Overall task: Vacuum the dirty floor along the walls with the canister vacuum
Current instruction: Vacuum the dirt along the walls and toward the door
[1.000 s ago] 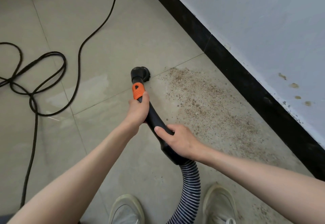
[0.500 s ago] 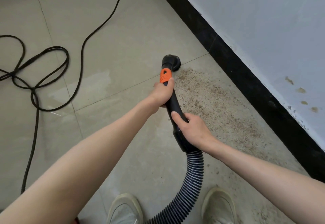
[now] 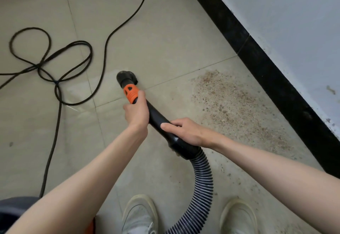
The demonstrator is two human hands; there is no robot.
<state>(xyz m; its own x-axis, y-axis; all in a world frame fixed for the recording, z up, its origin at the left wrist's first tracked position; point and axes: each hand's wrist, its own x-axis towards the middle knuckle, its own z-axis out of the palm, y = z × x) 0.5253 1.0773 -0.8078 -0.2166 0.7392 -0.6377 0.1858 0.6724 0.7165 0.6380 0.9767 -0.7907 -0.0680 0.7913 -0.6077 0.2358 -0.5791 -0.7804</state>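
Right of the nozzle (image 3: 126, 77), well apart: dirt (image 3: 237, 108), a band lying along the baseboard (image 3: 276, 79). Wand (image 3: 158, 121), long axis from lower right to upper left; left hand (image 3: 137, 113) nearer the nozzle, fingers wrapped below the orange collar (image 3: 130, 93); right hand (image 3: 185, 131) gripping near the hose (image 3: 202, 184). Next sweep, by judgement: rightward.

Floor (image 3: 165, 31) was big beige tiles with thin grout lines, kinda scuffed and smeary in spots. A pale grey-white wall (image 3: 294, 22) ran diagonally across the upper right corner, with a glossy black baseboard (image 3: 257, 59) along its bottom edge. The wall had a few brownish stains and chipped paint low down near the right edge. Light was soft and even, no hard shadows anywhere.
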